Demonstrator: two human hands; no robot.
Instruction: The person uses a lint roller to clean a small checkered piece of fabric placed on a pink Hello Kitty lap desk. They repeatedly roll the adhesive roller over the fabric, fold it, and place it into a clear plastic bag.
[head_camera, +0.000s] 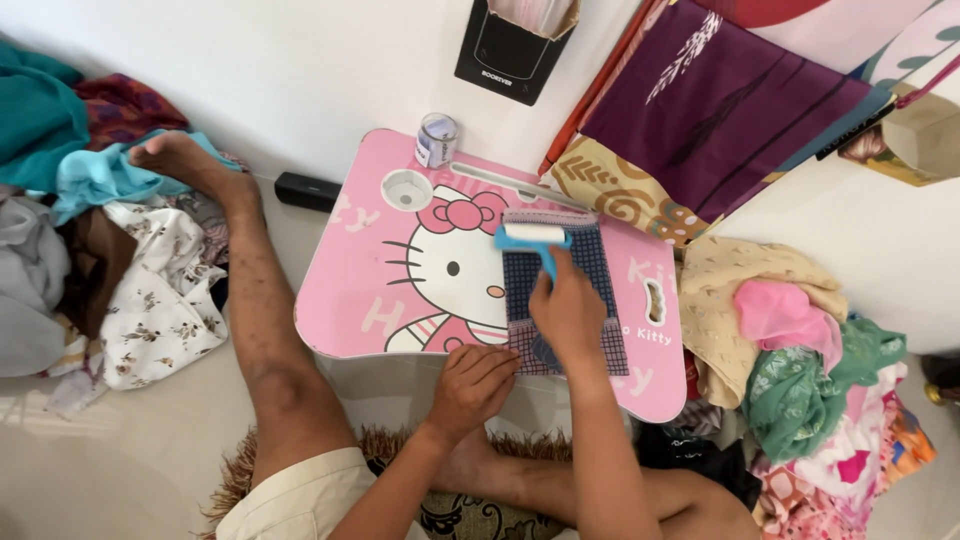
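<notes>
My right hand (568, 310) grips the blue handle of a lint roller (535, 236), whose white roll lies across the far end of a dark checked cloth (592, 262). The cloth is spread flat on a small pink lap table with a cartoon cat picture (370, 290). My left hand (472, 388) rests with bent fingers on the cloth's near edge, at the table's front rim.
A small white jar (436, 139) and a round cup hole (406, 188) sit at the table's far side. Piles of clothes lie left (150, 300) and right (810, 370). My bare leg (250, 300) stretches left of the table. A black box (308, 191) lies by the wall.
</notes>
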